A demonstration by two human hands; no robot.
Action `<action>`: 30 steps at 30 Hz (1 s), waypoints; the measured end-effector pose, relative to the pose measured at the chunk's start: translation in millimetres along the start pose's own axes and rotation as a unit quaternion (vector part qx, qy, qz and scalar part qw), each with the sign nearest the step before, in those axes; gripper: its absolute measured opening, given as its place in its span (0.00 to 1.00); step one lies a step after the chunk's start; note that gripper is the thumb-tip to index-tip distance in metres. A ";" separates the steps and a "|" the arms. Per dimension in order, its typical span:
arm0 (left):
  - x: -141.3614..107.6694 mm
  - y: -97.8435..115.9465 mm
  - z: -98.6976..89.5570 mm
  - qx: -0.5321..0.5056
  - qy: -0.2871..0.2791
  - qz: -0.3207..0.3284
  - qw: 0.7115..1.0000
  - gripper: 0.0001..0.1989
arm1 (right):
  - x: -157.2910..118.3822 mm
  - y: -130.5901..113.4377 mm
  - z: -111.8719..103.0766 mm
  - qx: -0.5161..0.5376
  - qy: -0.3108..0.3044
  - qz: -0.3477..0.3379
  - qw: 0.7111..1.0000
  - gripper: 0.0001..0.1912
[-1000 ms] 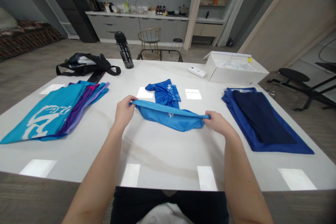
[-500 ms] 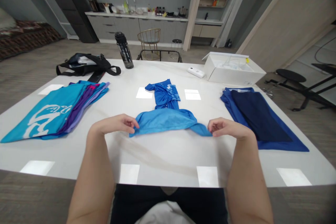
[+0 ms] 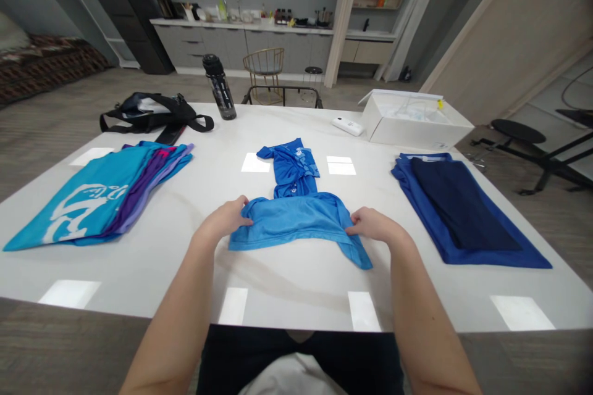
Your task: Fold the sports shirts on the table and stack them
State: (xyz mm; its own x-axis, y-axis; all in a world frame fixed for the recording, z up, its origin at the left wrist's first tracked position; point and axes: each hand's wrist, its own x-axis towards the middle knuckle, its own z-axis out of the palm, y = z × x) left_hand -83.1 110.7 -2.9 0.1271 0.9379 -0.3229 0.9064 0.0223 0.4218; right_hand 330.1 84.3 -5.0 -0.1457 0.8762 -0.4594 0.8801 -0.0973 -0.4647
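A blue T-shirt (image 3: 296, 222) lies on the white table in front of me. Its near part is a lighter blue band spread sideways, and its darker, printed part (image 3: 296, 163) is bunched up beyond. My left hand (image 3: 228, 219) pinches the left edge of the light blue band between thumb and fingers. At the right side, my right hand (image 3: 370, 224) grips the same band, and a loose corner hangs down past it toward me, flat on the table.
Folded turquoise and purple clothes (image 3: 102, 191) lie at the left, folded navy and blue ones (image 3: 463, 210) at the right. Farther back on the white table (image 3: 296, 296) are a black bag (image 3: 157, 112), a bottle (image 3: 219, 87), a small white device (image 3: 347, 126) and a white box (image 3: 412, 120).
Both hands have moved inward along the light blue cloth and closed on its edges. Its near edge has spread toward me, and the right corner now lies lower.
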 end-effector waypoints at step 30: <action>-137.4 -40.5 77.4 -0.040 0.268 -0.009 0.963 0.16 | -118.0 35.2 85.5 0.083 0.303 0.068 0.947 0.19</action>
State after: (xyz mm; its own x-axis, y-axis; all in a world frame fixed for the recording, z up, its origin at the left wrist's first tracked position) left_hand -106.1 -45.9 -41.2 -0.1343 0.9806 0.1431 0.8695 0.0473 0.4916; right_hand 339.7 -62.8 -31.9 0.2936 0.9555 -0.0290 0.7811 -0.2573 -0.5689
